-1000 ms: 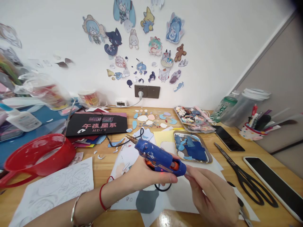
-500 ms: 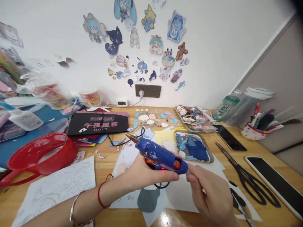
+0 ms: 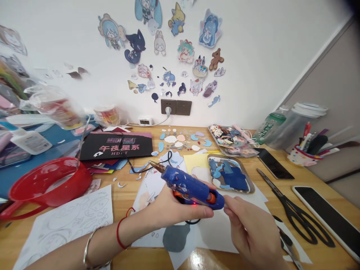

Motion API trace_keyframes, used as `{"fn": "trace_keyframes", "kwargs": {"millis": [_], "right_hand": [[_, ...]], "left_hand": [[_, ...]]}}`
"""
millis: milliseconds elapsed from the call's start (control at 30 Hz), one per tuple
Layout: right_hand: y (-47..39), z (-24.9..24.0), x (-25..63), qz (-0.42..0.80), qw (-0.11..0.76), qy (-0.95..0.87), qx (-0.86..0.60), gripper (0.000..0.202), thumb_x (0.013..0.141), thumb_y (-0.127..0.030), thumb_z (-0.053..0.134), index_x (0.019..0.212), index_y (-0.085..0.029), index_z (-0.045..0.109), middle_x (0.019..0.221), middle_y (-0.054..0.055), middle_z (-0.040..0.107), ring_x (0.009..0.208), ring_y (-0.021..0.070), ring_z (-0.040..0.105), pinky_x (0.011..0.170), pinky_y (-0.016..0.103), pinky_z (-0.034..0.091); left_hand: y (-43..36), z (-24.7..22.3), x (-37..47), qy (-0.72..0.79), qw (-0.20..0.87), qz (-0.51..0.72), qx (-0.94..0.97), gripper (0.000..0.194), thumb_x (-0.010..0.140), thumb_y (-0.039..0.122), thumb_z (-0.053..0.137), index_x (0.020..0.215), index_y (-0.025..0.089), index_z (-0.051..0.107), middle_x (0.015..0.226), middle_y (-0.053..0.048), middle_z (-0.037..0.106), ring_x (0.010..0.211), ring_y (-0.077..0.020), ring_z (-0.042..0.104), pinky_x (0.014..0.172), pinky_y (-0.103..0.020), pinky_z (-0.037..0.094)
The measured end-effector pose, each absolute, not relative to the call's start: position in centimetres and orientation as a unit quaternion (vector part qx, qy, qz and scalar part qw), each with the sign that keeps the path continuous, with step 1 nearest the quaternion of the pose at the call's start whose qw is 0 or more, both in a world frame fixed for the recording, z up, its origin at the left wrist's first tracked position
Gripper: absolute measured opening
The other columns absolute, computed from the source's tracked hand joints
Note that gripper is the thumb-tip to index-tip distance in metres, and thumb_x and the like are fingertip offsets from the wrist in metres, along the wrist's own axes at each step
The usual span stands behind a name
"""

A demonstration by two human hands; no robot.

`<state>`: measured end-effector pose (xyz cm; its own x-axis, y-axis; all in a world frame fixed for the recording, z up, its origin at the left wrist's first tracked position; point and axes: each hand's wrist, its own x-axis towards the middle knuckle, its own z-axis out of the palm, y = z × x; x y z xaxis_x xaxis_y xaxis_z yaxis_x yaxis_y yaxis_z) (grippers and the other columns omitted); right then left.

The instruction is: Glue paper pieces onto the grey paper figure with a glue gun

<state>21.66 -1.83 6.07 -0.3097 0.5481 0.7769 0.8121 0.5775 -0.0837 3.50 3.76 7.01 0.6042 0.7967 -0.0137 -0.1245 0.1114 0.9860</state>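
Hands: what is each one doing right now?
Left hand: closed around the blue glue gun.
Right hand: fingers pinched at the gun's back end.

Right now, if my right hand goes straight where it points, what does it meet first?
Your right hand would likely meet the rear of the blue glue gun; whether the fingers touch it is unclear.

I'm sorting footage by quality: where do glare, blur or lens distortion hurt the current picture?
Head view: bright glare on the wooden table, bottom centre; the plastic-wrapped tub at left looks smeared and stretched; a dark, soft-edged patch covers the top right corner; the blue glue gun and black scissors look fairly sharp.
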Motion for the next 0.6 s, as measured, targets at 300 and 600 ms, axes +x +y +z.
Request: {"fn": "trace_keyframes", "kwargs": {"millis": [300, 600], "right_hand": [[-1.5, 7.1, 22.4, -0.23, 0.353, -0.814, -0.4, 0.015, 0.091, -0.014, 0.042, 0.093, -0.015, 0.057, 0.055, 0.0, 0.059, 0.044, 0.0128, 0.054, 0.044, 0.025, 0.037], [-2.3, 6.5, 21.7, -0.277, 0.426, -0.724, -0.467, 0.02, 0.081, -0.01, 0.057, 0.1, -0.014, 0.059, 0.088, 0.009, 0.058, 0.08, 0.019, 0.058, 0.073, 0.03, 0.046]], "left_hand": [[3.6, 7.8, 3.6, 0.306, 0.682, 0.33, 0.576, 0.032, 0.059, 0.018, 0.077, 0.09, 0.019, 0.071, 0.085, 0.0, 0.072, 0.081, -0.018, 0.065, 0.075, -0.026, 0.053], [2.8, 8.5, 5.1, 0.317, 0.685, 0.381, 0.534, 0.036, 0.063, 0.027, 0.077, 0.098, 0.021, 0.069, 0.091, -0.004, 0.072, 0.088, -0.0223, 0.065, 0.076, -0.03, 0.053]]}}
